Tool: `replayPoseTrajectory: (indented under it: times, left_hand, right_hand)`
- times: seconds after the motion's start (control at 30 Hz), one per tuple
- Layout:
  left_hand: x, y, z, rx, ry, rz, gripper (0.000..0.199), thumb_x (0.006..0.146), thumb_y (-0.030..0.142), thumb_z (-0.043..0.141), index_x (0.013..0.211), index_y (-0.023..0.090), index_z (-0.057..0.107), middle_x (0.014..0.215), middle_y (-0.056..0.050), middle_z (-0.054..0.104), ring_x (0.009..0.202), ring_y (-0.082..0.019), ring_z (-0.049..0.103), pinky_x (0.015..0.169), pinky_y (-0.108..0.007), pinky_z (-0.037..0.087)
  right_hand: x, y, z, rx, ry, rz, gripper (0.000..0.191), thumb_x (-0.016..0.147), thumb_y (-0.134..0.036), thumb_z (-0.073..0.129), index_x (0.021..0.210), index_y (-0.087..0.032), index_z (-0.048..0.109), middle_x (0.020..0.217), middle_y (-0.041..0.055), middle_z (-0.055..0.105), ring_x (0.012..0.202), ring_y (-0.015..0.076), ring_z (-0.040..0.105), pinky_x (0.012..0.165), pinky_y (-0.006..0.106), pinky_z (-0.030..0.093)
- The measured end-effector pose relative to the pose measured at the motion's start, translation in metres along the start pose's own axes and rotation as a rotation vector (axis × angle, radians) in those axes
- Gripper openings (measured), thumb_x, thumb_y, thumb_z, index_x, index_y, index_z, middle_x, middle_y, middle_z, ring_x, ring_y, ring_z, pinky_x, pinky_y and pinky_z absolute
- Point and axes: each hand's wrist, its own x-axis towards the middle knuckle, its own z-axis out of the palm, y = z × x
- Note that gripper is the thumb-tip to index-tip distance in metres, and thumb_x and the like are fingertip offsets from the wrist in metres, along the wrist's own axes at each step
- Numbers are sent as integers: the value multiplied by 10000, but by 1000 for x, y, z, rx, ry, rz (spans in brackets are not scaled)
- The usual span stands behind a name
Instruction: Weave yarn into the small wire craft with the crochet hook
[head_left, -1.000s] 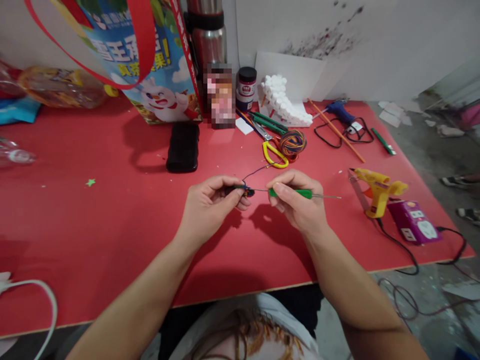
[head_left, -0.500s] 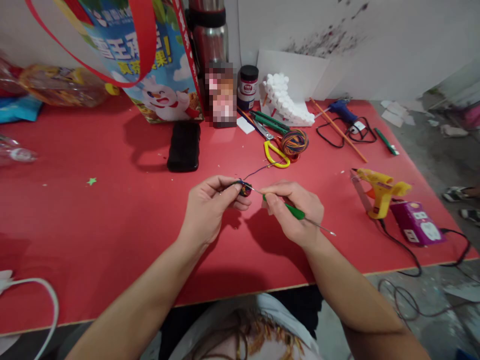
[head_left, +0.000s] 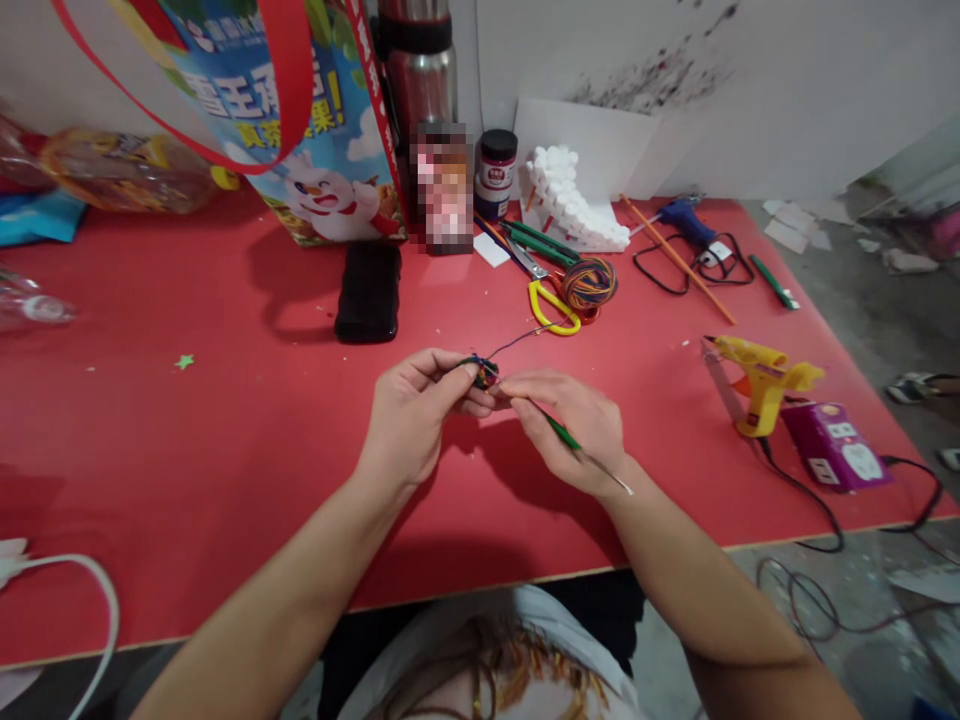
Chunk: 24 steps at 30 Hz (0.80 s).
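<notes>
Between the thumb and fingers of my left hand [head_left: 412, 410] is a small dark multicoloured crochet piece [head_left: 484, 372]. My right hand [head_left: 574, 425] grips a crochet hook [head_left: 562, 432] with a green handle and metal ends; its front end meets the crochet piece, and the tip itself is too small to make out. A thin strand of yarn runs from the piece up to a ball of orange and purple yarn [head_left: 590, 284]. That ball lies against scissors [head_left: 555, 308] with yellow and red handles.
A black phone-like case [head_left: 368, 293] lies beyond my left hand. A yellow glue gun [head_left: 761, 380] and a purple box [head_left: 836, 447] with cords stand at right. Behind are a printed bag [head_left: 330, 180], a steel flask [head_left: 424, 85], a jar [head_left: 496, 175] and a white bumpy model [head_left: 571, 200].
My right hand has moved left, closer to my left hand, and turned the hook to a steeper slant. The crochet piece has shifted slightly in my left fingers.
</notes>
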Motion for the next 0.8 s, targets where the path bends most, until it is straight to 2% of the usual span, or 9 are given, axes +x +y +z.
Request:
replayPoseTrajectory:
  times: [0.3, 0.53, 0.67, 0.8]
  left_hand:
    - [2, 4, 3, -153, 26, -99, 154, 690, 205, 865, 736, 113, 750, 591, -39, 744, 490, -96, 686, 523, -145, 581]
    - [1, 3, 3, -201, 47, -78, 136, 693, 180, 866, 739, 112, 758, 598, -19, 740, 516, -92, 700, 523, -131, 587]
    - [0, 6, 0, -199, -9, -95, 125, 714, 186, 860, 739, 119, 758, 612, -21, 746, 511, -92, 699, 536, -140, 598]
    - [0, 9, -2, -148, -66, -47, 141, 748, 224, 852, 735, 124, 754, 633, -33, 758, 512, -102, 705, 538, -157, 603]
  right_hand:
    - [-3, 5, 6, -39, -26, -80, 272, 1038, -138, 601, 1295, -221, 634, 1129, 90, 818, 1100, 203, 792, 972, 340, 652]
    - [-6, 7, 11, -50, 22, -127, 340, 999, -85, 641, 1319, -198, 642, 1164, 124, 811, 1112, 216, 788, 985, 342, 662]
    - [-4, 7, 10, -18, 25, -167, 369, 974, -61, 658, 1315, -203, 669, 1156, 124, 808, 1083, 222, 794, 944, 350, 681]
    - [0, 9, 6, 45, 24, -170, 381, 945, -33, 676, 1291, -195, 683, 1098, 102, 825, 1039, 214, 797, 933, 344, 683]
